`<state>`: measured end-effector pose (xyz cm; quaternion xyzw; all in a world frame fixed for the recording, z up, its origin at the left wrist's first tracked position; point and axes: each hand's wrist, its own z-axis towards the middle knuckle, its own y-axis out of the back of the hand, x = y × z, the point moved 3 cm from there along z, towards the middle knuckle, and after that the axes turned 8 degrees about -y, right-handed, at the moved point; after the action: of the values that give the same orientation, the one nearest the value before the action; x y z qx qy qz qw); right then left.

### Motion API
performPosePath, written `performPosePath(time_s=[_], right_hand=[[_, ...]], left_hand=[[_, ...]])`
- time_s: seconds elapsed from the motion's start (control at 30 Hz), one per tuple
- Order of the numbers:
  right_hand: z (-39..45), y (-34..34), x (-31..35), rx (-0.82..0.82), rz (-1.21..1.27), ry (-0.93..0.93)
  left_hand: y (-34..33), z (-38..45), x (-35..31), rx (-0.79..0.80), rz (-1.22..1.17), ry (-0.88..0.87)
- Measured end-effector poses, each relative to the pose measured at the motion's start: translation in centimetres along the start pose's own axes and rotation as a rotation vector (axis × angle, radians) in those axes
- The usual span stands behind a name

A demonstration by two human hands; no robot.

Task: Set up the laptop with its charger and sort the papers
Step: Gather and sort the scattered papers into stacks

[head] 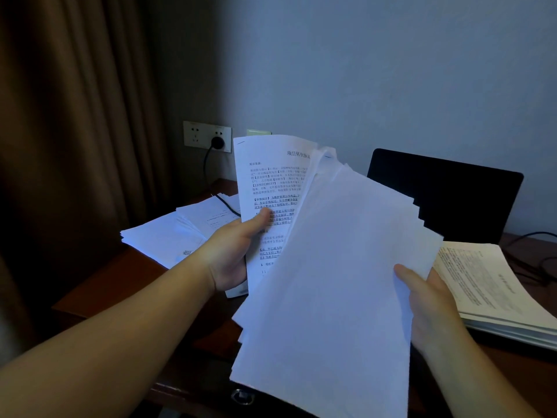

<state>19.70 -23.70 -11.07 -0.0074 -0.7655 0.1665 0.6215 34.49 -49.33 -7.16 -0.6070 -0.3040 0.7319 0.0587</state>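
Observation:
My left hand [233, 251] grips a printed sheet [268, 188] upright, thumb across its text. My right hand [428, 300] holds a fanned stack of blank-side papers [328, 282] by its right edge, in front of the printed sheet. Behind them the open laptop [452, 194] stands on the desk with a dark screen. A black plug [217, 142] sits in the wall socket [199, 134], and its cable [224, 205] runs down across the papers at the left.
A loose pile of white sheets [168, 236] lies on the wooden desk [114, 285] at the left. A thick stack of printed pages [494, 291] lies at the right, by the laptop. Brown curtains [75, 116] hang at the left; more cables [536, 257] trail at the far right.

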Motion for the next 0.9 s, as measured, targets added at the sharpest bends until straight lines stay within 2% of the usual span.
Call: performPosePath(time_s=[0.17,0.4,0.67,0.9], right_hand=[[0.5,0.1,-0.2,0.015,0.027,0.005],[0.3,-1.3,0.5,0.089,0.062,0.032],[-1.2,-3.2,4.3,0.134,0.012,0.109],[-2.8,-5.7,10.1,0.164,-0.035,0.348]], left_hand=[[-0.3,-0.2,0.1,0.040,0.019,-0.004],[-1.0,-0.3,0.9,0.154,0.219,-0.053],[-1.8,-0.1,-0.9,0.084,0.290,-0.134],[-3.3,0.2,-4.6,0.014,0.369,-0.336]])
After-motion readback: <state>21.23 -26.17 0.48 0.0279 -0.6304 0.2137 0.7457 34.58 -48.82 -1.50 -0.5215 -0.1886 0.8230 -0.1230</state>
